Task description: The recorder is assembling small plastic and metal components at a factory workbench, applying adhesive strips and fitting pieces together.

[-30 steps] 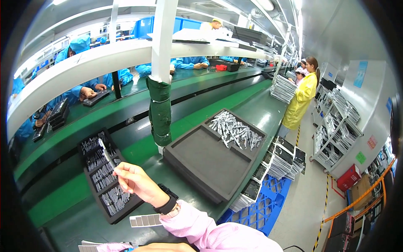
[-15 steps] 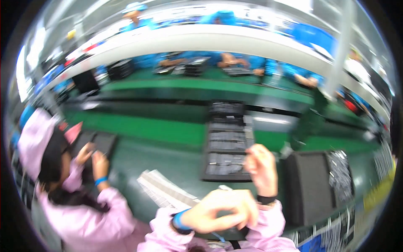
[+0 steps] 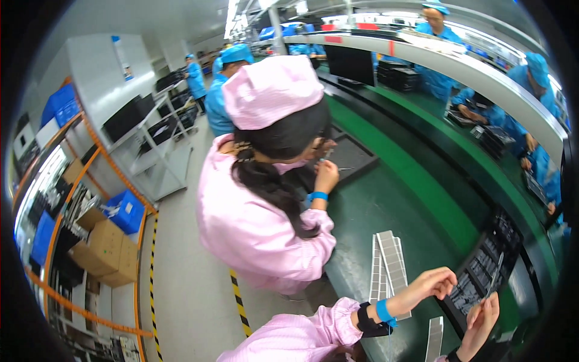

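My left hand [image 3: 429, 286], with a blue band and a black band at the wrist, reaches over the near edge of a black compartment tray [image 3: 456, 326]. Its fingers are bent together at the tips; anything between them is too small to make out. Lower right, my right hand [image 3: 482, 318] is pinched closed at the tray's right side. From its fingertips a thin silvery tool, seemingly tweezers [image 3: 498, 270], points up over the tray. Dark and clear-wrapped small parts [image 3: 482, 271] fill the compartments. Pale strips with grey rectangles [image 3: 392, 259] lie left of my left hand.
Close on my left, a person in pink [image 3: 271, 199] works over a black tray [image 3: 362, 158]. Another pale strip [image 3: 434, 338] lies near the bench edge. A green belt [image 3: 416, 181] runs behind, under a white overhead rail [image 3: 470, 60]. People in blue work across it.
My view has swung left, so the tray now sits at lower right and the co-worker is central. My hands have moved apart, and a silvery tool shows at my right fingertips.
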A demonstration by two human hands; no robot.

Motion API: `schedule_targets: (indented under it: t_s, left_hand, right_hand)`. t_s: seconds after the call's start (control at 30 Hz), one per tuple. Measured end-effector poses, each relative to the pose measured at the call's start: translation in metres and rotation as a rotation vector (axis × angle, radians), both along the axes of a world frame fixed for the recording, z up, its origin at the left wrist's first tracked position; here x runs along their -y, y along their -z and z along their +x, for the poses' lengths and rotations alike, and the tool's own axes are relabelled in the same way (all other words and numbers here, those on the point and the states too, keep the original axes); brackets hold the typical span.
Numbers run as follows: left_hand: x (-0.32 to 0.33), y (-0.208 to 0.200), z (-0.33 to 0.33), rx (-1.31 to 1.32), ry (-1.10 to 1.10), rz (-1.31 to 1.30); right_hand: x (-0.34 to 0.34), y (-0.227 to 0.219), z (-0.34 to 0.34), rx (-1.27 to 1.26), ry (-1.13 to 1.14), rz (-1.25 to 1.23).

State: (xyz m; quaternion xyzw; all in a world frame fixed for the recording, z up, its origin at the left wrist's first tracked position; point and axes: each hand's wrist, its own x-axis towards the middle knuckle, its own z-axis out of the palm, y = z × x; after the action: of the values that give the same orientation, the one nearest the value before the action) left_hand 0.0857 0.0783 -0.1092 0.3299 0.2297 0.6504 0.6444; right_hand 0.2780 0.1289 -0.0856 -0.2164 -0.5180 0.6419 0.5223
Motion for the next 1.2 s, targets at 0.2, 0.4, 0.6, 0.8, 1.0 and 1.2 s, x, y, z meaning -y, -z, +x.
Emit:
schedule_targets:
  t_s: [0.2, 0.4, 0.6, 0.8, 1.0, 1.2]
  left_hand:
    - [0.019, 0.0, -0.007, -0.215, -0.017, 0.162]
    - [0.042, 0.001, -0.016, -0.317, -0.036, 0.206]
    - [0.074, -0.008, -0.013, -0.467, -0.164, 0.241]
    - [0.091, -0.002, -0.007, -0.497, -0.343, 0.315]
    - [0.121, -0.022, -0.001, -0.434, -0.688, 0.113]
    - [0.201, -0.08, -0.009, -0.231, -1.037, 0.047]
  right_hand:
    - [0.03, -0.028, -0.03, 0.159, -0.204, -0.164]
    - [0.041, -0.023, -0.046, 0.212, -0.291, -0.153]
    - [0.069, -0.035, -0.065, 0.173, -0.283, -0.235]
    - [0.083, -0.032, -0.069, 0.213, -0.362, -0.05]
    - [0.094, -0.024, -0.104, 0.12, -0.334, 0.192]
    - [0.162, -0.069, -0.166, 0.019, -0.507, 0.386]
